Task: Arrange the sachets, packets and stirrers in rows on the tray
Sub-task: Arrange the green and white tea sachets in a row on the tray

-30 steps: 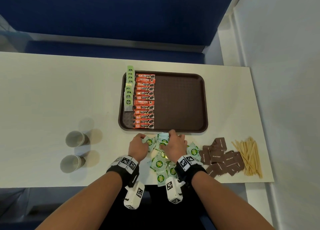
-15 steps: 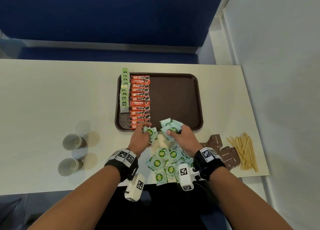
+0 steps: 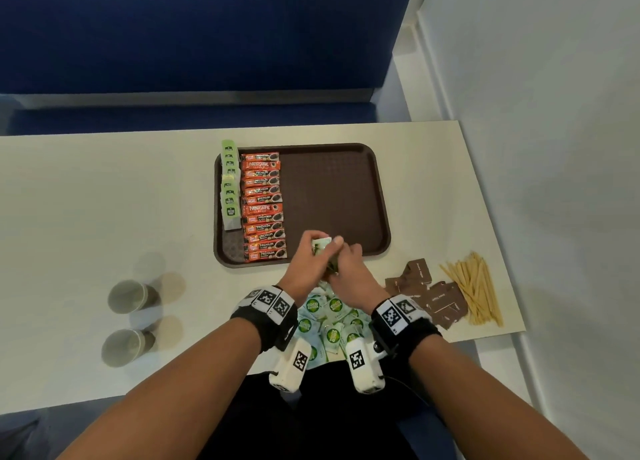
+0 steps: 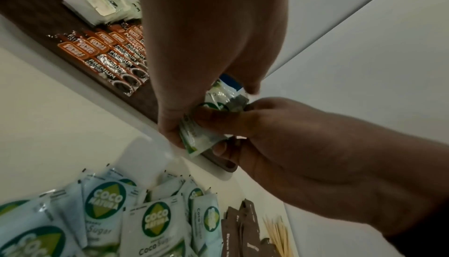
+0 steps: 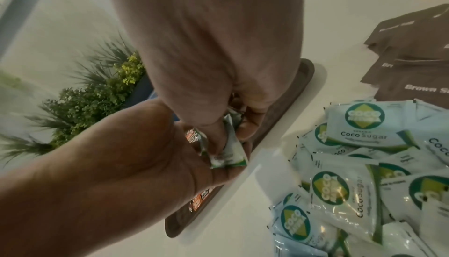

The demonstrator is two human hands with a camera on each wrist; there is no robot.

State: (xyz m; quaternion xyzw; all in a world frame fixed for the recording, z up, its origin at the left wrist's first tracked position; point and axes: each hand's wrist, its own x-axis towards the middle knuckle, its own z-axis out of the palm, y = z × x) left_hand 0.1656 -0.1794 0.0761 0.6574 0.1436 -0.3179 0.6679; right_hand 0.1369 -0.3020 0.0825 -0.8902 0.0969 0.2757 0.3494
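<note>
Both hands hold one small stack of white-and-green coco sugar sachets (image 3: 321,245) just above the near edge of the brown tray (image 3: 332,189). My left hand (image 3: 308,253) grips the stack from the left and my right hand (image 3: 343,255) pinches it from the right. The wrist views show the same stack (image 4: 201,136) (image 5: 228,155) squeezed between the fingers of both hands. On the tray's left side lie a row of green tea bags (image 3: 230,185) and a row of orange coffee sticks (image 3: 264,206). A loose pile of coco sugar sachets (image 3: 329,324) lies between my wrists.
Brown sugar packets (image 3: 429,295) and a heap of wooden stirrers (image 3: 472,286) lie on the table at the right, close to its edge. Two paper cups (image 3: 130,315) stand at the left. The tray's right two thirds show bare brown surface.
Both hands lifted sachets from the pile, moved forward to the tray's near edge and came together, merging the sachets into one stack held by both.
</note>
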